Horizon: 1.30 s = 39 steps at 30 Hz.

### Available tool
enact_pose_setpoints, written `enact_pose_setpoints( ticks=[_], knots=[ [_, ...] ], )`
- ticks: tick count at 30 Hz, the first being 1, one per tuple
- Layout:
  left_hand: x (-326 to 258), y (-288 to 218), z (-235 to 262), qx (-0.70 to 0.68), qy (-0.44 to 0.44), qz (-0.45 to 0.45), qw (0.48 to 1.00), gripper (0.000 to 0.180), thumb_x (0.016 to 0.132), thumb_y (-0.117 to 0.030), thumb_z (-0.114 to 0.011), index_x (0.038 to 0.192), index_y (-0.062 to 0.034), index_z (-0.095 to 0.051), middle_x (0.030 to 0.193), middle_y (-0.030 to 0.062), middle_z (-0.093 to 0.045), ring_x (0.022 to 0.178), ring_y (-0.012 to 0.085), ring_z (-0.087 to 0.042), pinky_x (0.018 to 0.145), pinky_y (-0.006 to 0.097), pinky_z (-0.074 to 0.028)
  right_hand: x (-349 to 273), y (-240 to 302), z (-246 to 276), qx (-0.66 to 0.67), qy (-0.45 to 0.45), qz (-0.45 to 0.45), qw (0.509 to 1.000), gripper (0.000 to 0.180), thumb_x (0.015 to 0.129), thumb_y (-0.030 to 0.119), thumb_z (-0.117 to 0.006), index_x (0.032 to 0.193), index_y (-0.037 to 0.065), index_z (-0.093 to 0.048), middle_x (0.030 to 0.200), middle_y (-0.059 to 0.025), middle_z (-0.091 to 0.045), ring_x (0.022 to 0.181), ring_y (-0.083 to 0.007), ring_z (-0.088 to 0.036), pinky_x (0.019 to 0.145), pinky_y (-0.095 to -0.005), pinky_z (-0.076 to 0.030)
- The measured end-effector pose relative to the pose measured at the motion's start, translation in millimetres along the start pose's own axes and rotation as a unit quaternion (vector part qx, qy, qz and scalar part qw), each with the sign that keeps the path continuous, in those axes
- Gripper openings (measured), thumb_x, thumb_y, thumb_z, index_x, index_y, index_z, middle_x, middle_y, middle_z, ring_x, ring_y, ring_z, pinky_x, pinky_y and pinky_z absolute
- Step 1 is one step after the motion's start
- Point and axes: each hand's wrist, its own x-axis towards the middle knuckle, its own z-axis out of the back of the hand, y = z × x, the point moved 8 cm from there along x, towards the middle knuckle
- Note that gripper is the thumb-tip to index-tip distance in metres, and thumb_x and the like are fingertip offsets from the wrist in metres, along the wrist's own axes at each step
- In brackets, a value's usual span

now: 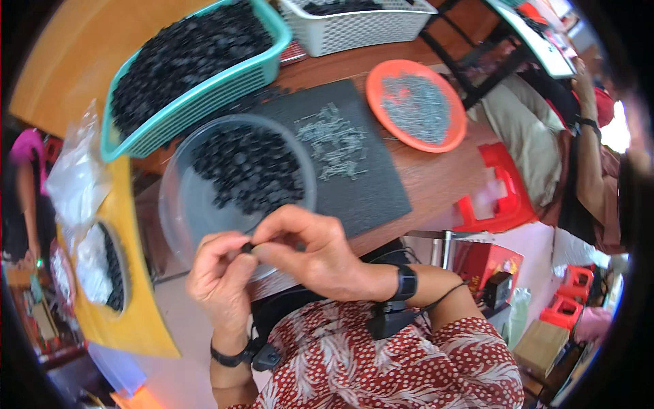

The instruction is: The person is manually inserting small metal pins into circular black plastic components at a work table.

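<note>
My left hand (223, 273) pinches a small black part (248, 247) between thumb and fingertips. From the other side, my right hand (303, 249) closes its thumb and forefinger on the same part; anything else in its fingers is hidden. Both hands are over the near rim of a clear plastic bowl (172, 198), which holds a heap of small black round parts (248, 167). Beyond them, a loose pile of thin metal pins (334, 143) lies on a dark grey mat (371, 198).
An orange plate (377, 102) full of metal pins stands right of the mat. Behind are a green basket (197, 102) heaped with black parts and a white basket (361, 33). A red stool (504, 187) and a seated person (545, 136) are at the right.
</note>
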Motion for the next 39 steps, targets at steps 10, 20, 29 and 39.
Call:
enact_pose_setpoints(
  ticks=[10, 20, 29, 39],
  knots=[
    [1, 13, 7, -0.012, -0.013, 0.026, 1.0, 0.024, 0.077, -0.007, -0.072, 0.095, 0.0039, -0.061, 0.082, 0.0083, -0.06, 0.065, 0.0126, -0.058, 0.056, 0.021, -0.046, -3, 43, 121, -0.505, -0.126, 0.228, 0.823, 0.014, 0.069, -0.002, -0.066, 0.081, 0.004, -0.063, 0.075, -0.0092, -0.056, 0.072, -0.0285, -0.054, 0.061, -0.0352, -0.044],
    [3, 17, 5, -0.005, 0.001, 0.034, 0.999, 0.02, 0.077, -0.004, -0.071, 0.092, 0.0039, -0.062, 0.082, 0.008, -0.06, 0.064, 0.0121, -0.057, 0.055, 0.02, -0.044, 10, 24, 114, -0.618, -0.04, 0.249, 0.744, 0.007, 0.07, -0.003, -0.059, 0.074, 0.001, -0.055, 0.072, -0.0107, -0.047, 0.071, -0.0294, -0.046, 0.061, -0.0383, -0.041],
    [3, 16, 3, -0.104, 0.013, 0.093, 0.99, 0.02, 0.075, 0.0, -0.068, 0.093, 0.0054, -0.06, 0.085, 0.0135, -0.061, 0.065, 0.0172, -0.059, 0.055, 0.025, -0.047, 1, 52, 83, -0.526, -0.001, 0.27, 0.806, 0.014, 0.069, -0.008, -0.059, 0.078, 0.001, -0.053, 0.073, -0.0119, -0.051, 0.069, -0.0298, -0.05, 0.059, -0.038, -0.042],
    [3, 21, -11, -0.235, 0.05, 0.14, 0.961, 0.024, 0.075, -0.001, -0.071, 0.096, 0.0066, -0.061, 0.086, 0.0133, -0.063, 0.069, 0.0166, -0.063, 0.057, 0.024, -0.05, 4, 53, 5, -0.279, 0.056, 0.197, 0.938, 0.021, 0.069, -0.008, -0.063, 0.085, 0.002, -0.056, 0.073, -0.0087, -0.056, 0.065, -0.0235, -0.056, 0.055, -0.033, -0.045]
  ],
)
